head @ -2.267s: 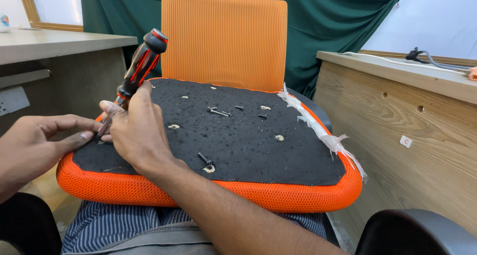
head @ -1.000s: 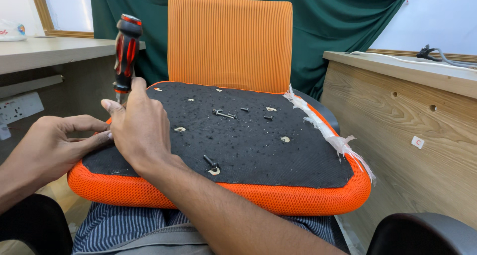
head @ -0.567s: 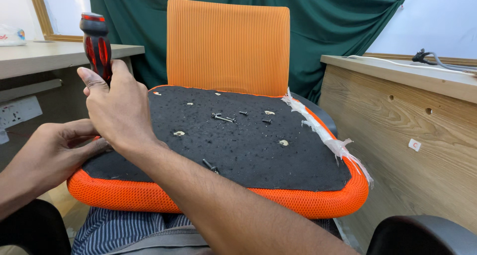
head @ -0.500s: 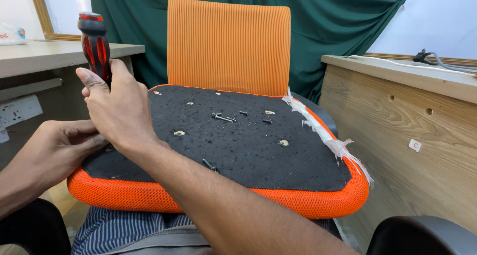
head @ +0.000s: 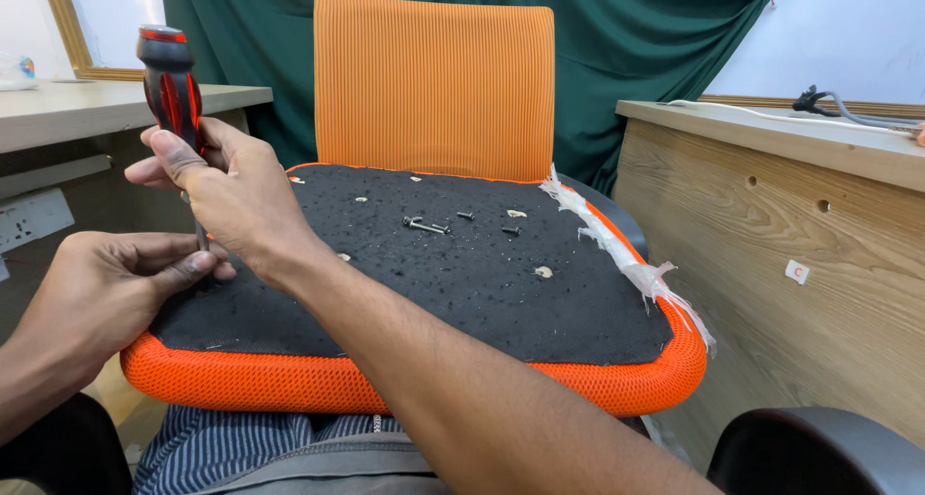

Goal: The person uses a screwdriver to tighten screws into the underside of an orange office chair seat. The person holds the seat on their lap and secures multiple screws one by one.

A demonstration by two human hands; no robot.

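An orange mesh seat cushion (head: 617,391) lies upside down on my lap, its black underside (head: 462,273) facing up. My right hand (head: 236,191) grips a red and black screwdriver (head: 171,85), held upright at the seat's left edge. My left hand (head: 106,283) rests at that same edge, its fingers pinched around the lower end of the screwdriver's shaft. Loose screws (head: 426,225) and bits of debris lie near the middle of the black fabric.
An orange chair backrest (head: 434,80) stands behind the seat before a green curtain. A wooden desk (head: 780,215) is close on the right, another desk (head: 67,109) with a socket strip on the left. Torn plastic wrap (head: 626,264) hangs along the seat's right edge. A black armrest (head: 819,452) is at bottom right.
My right hand has lifted the screwdriver from a tilted, low position to upright and higher. My left hand has stayed at the seat's left edge near the tip.
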